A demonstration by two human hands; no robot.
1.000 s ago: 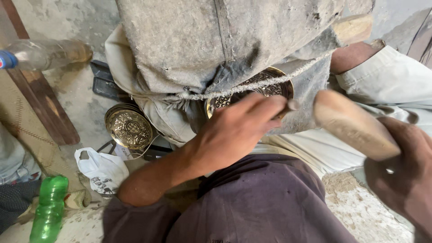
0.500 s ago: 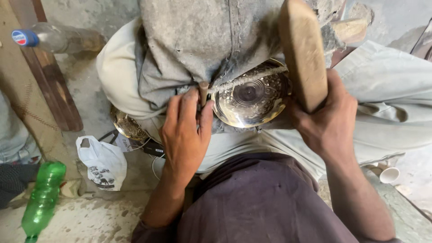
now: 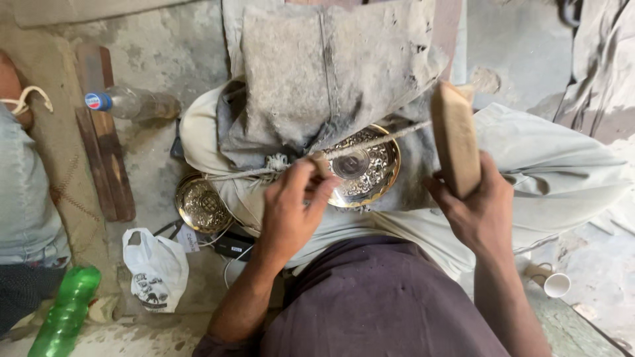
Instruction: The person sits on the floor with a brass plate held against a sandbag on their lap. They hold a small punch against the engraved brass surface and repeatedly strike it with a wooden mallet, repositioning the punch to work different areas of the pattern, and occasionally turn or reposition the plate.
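Observation:
An engraved brass plate (image 3: 370, 173) rests against a grey cloth-wrapped block (image 3: 324, 73) on my lap, with a twisted cord (image 3: 390, 137) running across it. My left hand (image 3: 294, 208) pinches a small thin tool at the plate's left rim. To the right of the plate, my right hand (image 3: 473, 208) grips a wooden mallet (image 3: 455, 135), held upright. A second engraved brass plate (image 3: 200, 205) lies on the floor to the left.
A white plastic bag (image 3: 157, 268) and a green bottle (image 3: 64, 314) lie at the lower left. A clear bottle (image 3: 132, 104) and wooden planks (image 3: 106, 145) lie at the upper left beside another person's leg (image 3: 23, 192). A small white cup (image 3: 555, 284) sits at the right.
The view has shifted, so the plate now shows in full. My left hand has drawn back from flat on the cloth to a pinch at the plate's rim. The mallet stays raised.

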